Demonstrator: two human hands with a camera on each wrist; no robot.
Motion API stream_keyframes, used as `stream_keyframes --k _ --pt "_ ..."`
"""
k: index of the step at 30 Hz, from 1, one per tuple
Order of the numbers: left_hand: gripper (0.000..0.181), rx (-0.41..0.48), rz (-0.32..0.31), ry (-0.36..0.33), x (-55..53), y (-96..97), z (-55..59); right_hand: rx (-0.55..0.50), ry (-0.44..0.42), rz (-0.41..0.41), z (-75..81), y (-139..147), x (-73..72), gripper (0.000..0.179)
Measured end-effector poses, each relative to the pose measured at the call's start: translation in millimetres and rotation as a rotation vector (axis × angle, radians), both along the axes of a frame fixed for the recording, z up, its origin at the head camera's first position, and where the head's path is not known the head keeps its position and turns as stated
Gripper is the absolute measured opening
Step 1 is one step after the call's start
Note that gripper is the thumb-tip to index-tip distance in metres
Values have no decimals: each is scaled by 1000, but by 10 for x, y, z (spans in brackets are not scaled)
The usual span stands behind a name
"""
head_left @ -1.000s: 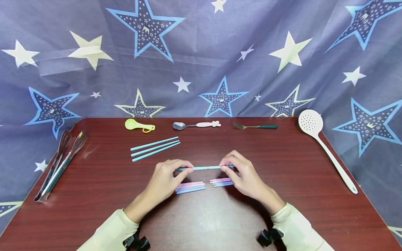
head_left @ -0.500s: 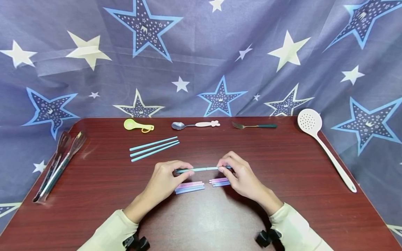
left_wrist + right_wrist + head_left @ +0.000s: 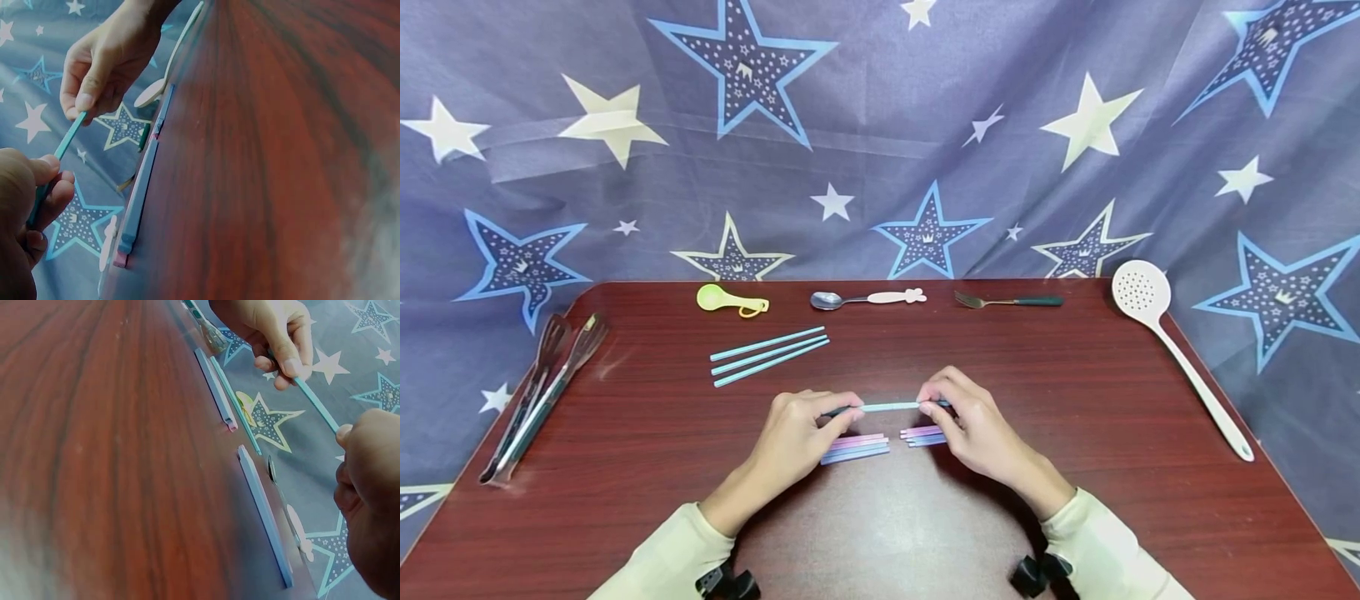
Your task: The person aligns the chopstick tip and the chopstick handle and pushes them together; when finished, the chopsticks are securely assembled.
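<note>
My left hand point(image 3: 797, 429) and right hand point(image 3: 981, 421) pinch a light-blue chopstick point(image 3: 889, 407) between thumbs and fingers, one hand toward each end. It runs level above the table, and the fingers hide parts of both ends. In the left wrist view the same chopstick point(image 3: 69, 135) spans the gap between the hands. Just below it lie two small groups of short stick pieces in pink, lilac and blue: a left group point(image 3: 854, 449) and a right group point(image 3: 924, 435), partly covered by the right hand. Three long light-blue chopsticks point(image 3: 770, 356) lie side by side, beyond the left hand.
Along the back edge lie a yellow-green measuring spoon point(image 3: 715, 297), a spoon with a pale handle point(image 3: 887, 297) and a green-handled fork point(image 3: 1037, 302). A white skimmer point(image 3: 1187, 367) lies at the right. Transparent-wrapped utensils point(image 3: 542, 400) lie at the left of the brown table point(image 3: 625, 517).
A joint line showed midway along the held chopstick earlier; now that stretch looks continuous. The right hand has shifted slightly left, toward the left hand. The other objects stay put.
</note>
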State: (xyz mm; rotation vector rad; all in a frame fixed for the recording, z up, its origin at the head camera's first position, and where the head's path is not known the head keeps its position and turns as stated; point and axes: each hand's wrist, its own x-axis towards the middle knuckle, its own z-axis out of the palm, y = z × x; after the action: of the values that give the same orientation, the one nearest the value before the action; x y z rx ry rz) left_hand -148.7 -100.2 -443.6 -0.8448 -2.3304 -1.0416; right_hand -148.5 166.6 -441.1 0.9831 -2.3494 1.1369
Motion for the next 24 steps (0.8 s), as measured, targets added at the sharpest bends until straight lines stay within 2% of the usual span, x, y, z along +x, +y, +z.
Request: stream_keyframes --k 8,15,18,20,24 --pt "8 -7 -21 21 -24 -1 -5 -4 50 1 -35 -22 -9 6" --pt "5 -27 -35 -39 -30 2 77 -14 47 2 15 32 -3 2" --pt "4 -47 -4 -63 -42 -40 108 -18 38 -13 4 51 -17 9" --pt "5 -50 40 -68 -59 -107 112 -27 31 -32 -17 64 -30 13" --pt "9 -8 124 -69 -111 -320 93 -46 26 -90 -75 114 -66 19"
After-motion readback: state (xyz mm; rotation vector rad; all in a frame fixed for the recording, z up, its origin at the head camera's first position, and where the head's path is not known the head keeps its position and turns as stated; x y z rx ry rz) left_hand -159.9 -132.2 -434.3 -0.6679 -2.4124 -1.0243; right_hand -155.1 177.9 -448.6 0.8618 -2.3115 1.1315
